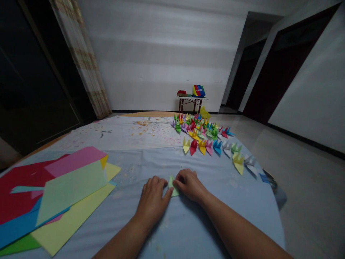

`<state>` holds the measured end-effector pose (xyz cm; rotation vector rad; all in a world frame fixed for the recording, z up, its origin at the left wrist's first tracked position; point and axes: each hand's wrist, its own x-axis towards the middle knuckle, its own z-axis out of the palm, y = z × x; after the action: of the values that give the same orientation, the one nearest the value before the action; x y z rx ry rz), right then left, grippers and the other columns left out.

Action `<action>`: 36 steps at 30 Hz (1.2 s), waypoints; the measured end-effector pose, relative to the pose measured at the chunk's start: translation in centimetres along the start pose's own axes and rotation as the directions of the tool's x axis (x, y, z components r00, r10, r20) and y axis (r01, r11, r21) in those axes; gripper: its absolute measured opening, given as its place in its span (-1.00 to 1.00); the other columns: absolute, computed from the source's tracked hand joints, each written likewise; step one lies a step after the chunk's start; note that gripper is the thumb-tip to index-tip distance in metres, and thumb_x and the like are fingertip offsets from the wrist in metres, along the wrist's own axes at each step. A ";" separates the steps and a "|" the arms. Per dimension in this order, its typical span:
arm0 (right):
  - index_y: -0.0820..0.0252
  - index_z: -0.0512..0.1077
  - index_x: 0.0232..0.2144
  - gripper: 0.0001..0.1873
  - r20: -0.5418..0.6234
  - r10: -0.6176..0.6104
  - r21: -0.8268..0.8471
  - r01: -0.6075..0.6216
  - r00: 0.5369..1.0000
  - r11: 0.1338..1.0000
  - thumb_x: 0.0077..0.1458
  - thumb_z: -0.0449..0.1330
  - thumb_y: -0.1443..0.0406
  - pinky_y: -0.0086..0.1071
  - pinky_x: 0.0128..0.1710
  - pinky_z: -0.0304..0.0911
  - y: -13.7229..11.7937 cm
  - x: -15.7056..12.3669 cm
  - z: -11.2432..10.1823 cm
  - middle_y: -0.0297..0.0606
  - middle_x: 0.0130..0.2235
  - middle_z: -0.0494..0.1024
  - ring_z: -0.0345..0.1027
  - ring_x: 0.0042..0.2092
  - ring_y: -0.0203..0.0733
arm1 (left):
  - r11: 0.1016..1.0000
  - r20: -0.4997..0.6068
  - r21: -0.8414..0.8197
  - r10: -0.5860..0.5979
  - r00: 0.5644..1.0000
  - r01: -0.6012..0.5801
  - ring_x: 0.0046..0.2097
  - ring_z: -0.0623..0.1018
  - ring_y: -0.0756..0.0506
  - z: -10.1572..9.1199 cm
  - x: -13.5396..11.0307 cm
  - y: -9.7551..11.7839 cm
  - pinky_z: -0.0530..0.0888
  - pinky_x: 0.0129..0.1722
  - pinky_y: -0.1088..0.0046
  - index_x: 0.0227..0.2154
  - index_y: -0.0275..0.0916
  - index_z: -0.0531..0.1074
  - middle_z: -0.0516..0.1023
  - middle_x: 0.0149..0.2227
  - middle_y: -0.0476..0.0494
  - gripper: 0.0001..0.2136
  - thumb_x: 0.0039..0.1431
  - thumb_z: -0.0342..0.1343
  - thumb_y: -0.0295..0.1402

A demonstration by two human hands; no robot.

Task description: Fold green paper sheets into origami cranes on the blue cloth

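A small piece of pale green origami paper (174, 192), folded to a narrow point at its far end, lies on the cloth between my two hands. My left hand (153, 194) rests on its left side, with the thumb pressed on the paper's lower edge and the index finger by its upper part. From the right, my right hand (190, 184) has its thumb and curled index finger closed on the paper's edge. The fingers hide part of the folds.
Loose coloured sheets (72, 187) lie overlapped at the left. Several folded paper cranes (202, 145) stand in rows at the back right. The round table has a pale blue cloth (129, 216). Beyond it, a small table (192, 98) bears a colourful box (198, 91).
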<state>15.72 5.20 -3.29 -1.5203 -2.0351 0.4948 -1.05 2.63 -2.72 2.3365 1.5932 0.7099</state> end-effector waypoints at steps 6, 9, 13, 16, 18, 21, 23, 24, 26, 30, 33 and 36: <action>0.23 0.28 -0.52 -0.81 -0.050 0.007 0.396 0.014 0.999 0.918 0.03 0.08 0.23 -0.46 -0.42 0.03 0.4 0.1 0.2 -0.37 -0.50 0.28 0.13 -0.42 -0.32 | 0.852 -0.011 -0.509 -0.149 0.989 0.123 -0.07 0.41 -0.16 0.9 0.7 -0.1 0.33 -0.08 0.23 -0.12 -0.23 0.30 0.40 -0.10 -0.22 -0.66 0.01 0.05 -0.27; 0.21 0.24 -0.51 -0.76 -0.025 0.040 0.579 -0.018 0.999 0.815 0.03 0.07 0.15 -0.47 -0.47 0.03 0.4 0.2 0.0 -0.42 -0.54 0.22 0.07 -0.48 -0.35 | 0.640 0.084 -0.733 -0.248 0.965 0.229 -0.13 0.48 -0.16 1.3 1.1 -0.2 0.38 -0.14 0.28 -0.08 -0.31 0.25 0.43 -0.12 -0.29 -0.55 -0.04 0.11 -0.25; 0.21 0.22 -0.52 -0.70 -0.031 0.062 0.686 -0.024 0.998 0.727 0.01 0.09 0.09 -0.47 -0.47 0.04 0.2 0.3 -0.2 -0.43 -0.54 0.20 0.06 -0.49 -0.37 | 0.451 0.228 -0.846 -0.177 0.957 0.285 -0.24 0.52 -0.11 1.1 1.3 0.1 0.40 -0.20 0.38 -0.16 -0.34 0.34 0.53 -0.28 -0.21 -0.60 -0.09 0.17 -0.28; 0.21 0.22 -0.52 -0.69 -0.038 0.061 0.691 -0.018 0.997 0.722 0.00 0.10 0.09 -0.47 -0.46 0.05 0.3 0.3 -0.1 -0.44 -0.55 0.20 0.05 -0.49 -0.38 | 0.399 0.298 -0.855 -0.143 0.944 0.330 -0.33 0.53 -0.07 0.7 1.4 0.4 0.39 -0.30 0.47 -0.27 -0.34 0.41 0.55 -0.38 -0.14 -0.70 -0.08 0.16 -0.28; 0.22 0.24 -0.51 -0.71 -0.031 0.061 0.690 -0.023 0.998 0.723 -0.02 0.12 0.11 -0.48 -0.47 0.06 0.2 0.2 -0.1 -0.44 -0.54 0.22 0.06 -0.49 -0.38 | 0.390 0.299 -0.854 -0.172 0.939 0.344 -0.38 0.53 -0.05 0.5 1.4 0.5 0.38 -0.36 0.51 -0.34 -0.34 0.44 0.55 -0.44 -0.11 -0.75 -0.10 0.16 -0.30; 0.22 0.27 -0.44 -0.76 -0.001 0.060 0.689 -0.042 0.998 0.724 -0.08 0.19 0.17 -0.49 -0.48 0.07 0.1 0.1 -0.2 -0.44 -0.53 0.27 0.10 -0.49 -0.39 | 0.396 0.298 -0.844 -0.216 0.930 0.362 -0.44 0.52 -0.02 0.3 1.4 0.6 0.35 -0.45 0.56 -0.36 -0.35 0.44 0.55 -0.49 -0.09 -0.77 -0.10 0.16 -0.31; 0.22 0.29 -0.39 -0.75 0.017 0.057 0.678 -0.053 0.998 0.733 -0.12 0.22 0.22 -0.50 -0.48 0.07 -0.1 0.0 -0.3 -0.44 -0.52 0.29 0.12 -0.49 -0.39 | 0.410 0.305 -0.830 -0.232 0.924 0.377 -0.47 0.52 -0.02 0.3 1.4 0.6 0.32 -0.55 0.59 -0.34 -0.35 0.44 0.54 -0.50 -0.10 -0.74 -0.10 0.16 -0.29; 0.22 0.29 -0.38 -0.75 0.021 0.057 0.666 -0.056 0.998 0.744 -0.13 0.23 0.24 -0.50 -0.49 0.07 -0.2 0.0 -0.4 -0.44 -0.51 0.30 0.12 -0.49 -0.39 | 0.414 0.311 -0.825 -0.238 0.920 0.386 -0.47 0.52 -0.03 0.2 1.4 0.6 0.30 -0.59 0.60 -0.33 -0.35 0.43 0.54 -0.50 -0.11 -0.72 -0.10 0.16 -0.27; 0.22 0.31 -0.41 -0.79 0.018 0.054 0.629 -0.053 0.998 0.776 -0.15 0.23 0.28 -0.51 -0.49 0.07 -0.2 -0.1 -0.6 -0.44 -0.52 0.30 0.11 -0.49 -0.40 | 0.415 0.322 -0.817 -0.249 0.913 0.401 -0.48 0.52 -0.04 0.2 1.3 0.6 0.27 -0.66 0.61 -0.32 -0.35 0.43 0.54 -0.51 -0.11 -0.69 -0.11 0.17 -0.24; 0.24 0.34 -0.49 -0.90 0.001 0.023 0.550 -0.020 1.000 0.835 -0.14 0.20 0.35 -0.51 -0.47 0.05 -0.2 -0.1 -0.8 -0.42 -0.51 0.31 0.09 -0.48 -0.40 | 0.407 0.337 -0.818 -0.232 0.912 0.406 -0.50 0.51 -0.02 0.3 1.3 0.4 0.28 -0.68 0.64 -0.31 -0.35 0.42 0.53 -0.52 -0.11 -0.69 -0.09 0.16 -0.23; 0.25 0.34 -0.49 -0.92 0.007 0.008 0.566 -0.010 1.000 0.825 -0.14 0.18 0.38 -0.51 -0.47 0.05 -0.2 -0.1 -0.8 -0.43 -0.51 0.31 0.09 -0.48 -0.40 | 0.407 0.346 -0.818 -0.218 0.913 0.407 -0.51 0.50 0.00 0.3 1.3 0.4 0.28 -0.68 0.65 -0.31 -0.36 0.42 0.53 -0.51 -0.11 -0.70 -0.08 0.15 -0.24; 0.27 0.37 -0.42 -0.88 0.039 0.003 0.611 -0.026 0.999 0.792 -0.12 0.19 0.35 -0.51 -0.47 0.05 -0.2 -0.1 -0.8 -0.42 -0.51 0.31 0.10 -0.48 -0.40 | 0.397 0.351 -0.820 -0.220 0.910 0.412 -0.52 0.49 0.01 0.3 1.4 0.5 0.28 -0.68 0.65 -0.31 -0.35 0.42 0.54 -0.48 -0.12 -0.70 -0.08 0.16 -0.24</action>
<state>16.08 5.06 -2.61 -1.1223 -1.6425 1.0760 -0.12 3.74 -2.36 1.2114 1.0830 0.8923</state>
